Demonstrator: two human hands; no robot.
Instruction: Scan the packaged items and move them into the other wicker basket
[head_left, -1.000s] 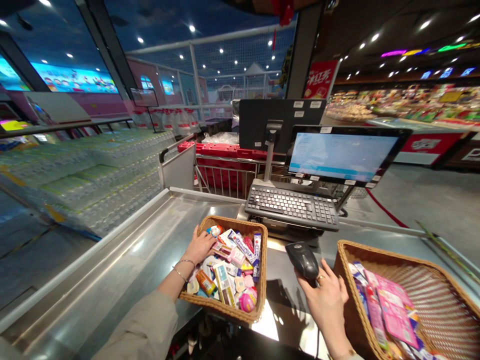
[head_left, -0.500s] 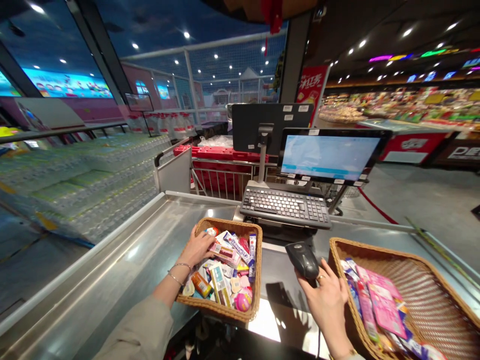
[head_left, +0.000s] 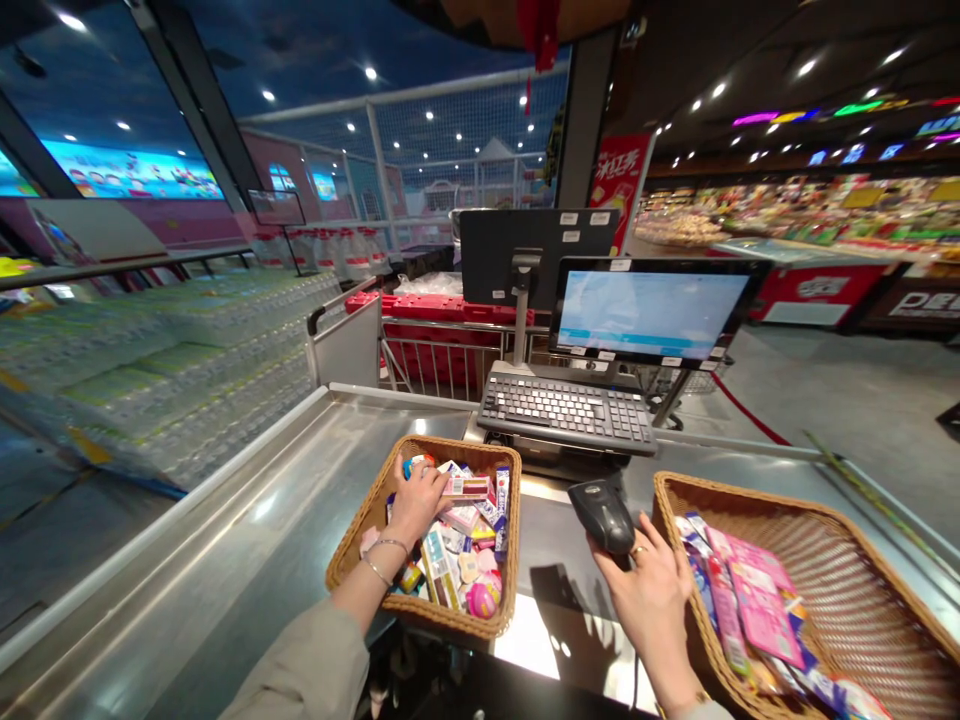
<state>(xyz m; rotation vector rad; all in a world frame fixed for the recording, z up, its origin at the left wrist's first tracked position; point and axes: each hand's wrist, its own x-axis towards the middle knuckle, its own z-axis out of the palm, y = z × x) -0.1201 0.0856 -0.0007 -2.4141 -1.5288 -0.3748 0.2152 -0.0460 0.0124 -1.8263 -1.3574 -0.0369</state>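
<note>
My left hand [head_left: 418, 502] reaches into the left wicker basket [head_left: 351, 545], with its fingers closed on the left end of a flat pink snack pack [head_left: 469, 487] that shows a barcode. Under and around it lie wrapped sweets, among them a tall pack with a brown and yellow front [head_left: 441, 570], blue-and-white bars [head_left: 502, 510] and a round pink container [head_left: 484, 595]. My right hand [head_left: 651, 590] is wrapped round a black barcode scanner [head_left: 602, 515], held above the counter between the two baskets. My left palm hides some sweets.
A second wicker basket [head_left: 862, 570] stands on the right, with a pink packet [head_left: 757, 595] and other snacks along its left side. Behind the baskets are a keyboard [head_left: 566, 408] and a lit monitor [head_left: 649, 312]. The metal counter [head_left: 247, 530] extends left.
My left hand has moved right over the left basket, and the pink pack has shifted up and right with it. The basket's left side shows more. My right hand keeps the scanner in place.
</note>
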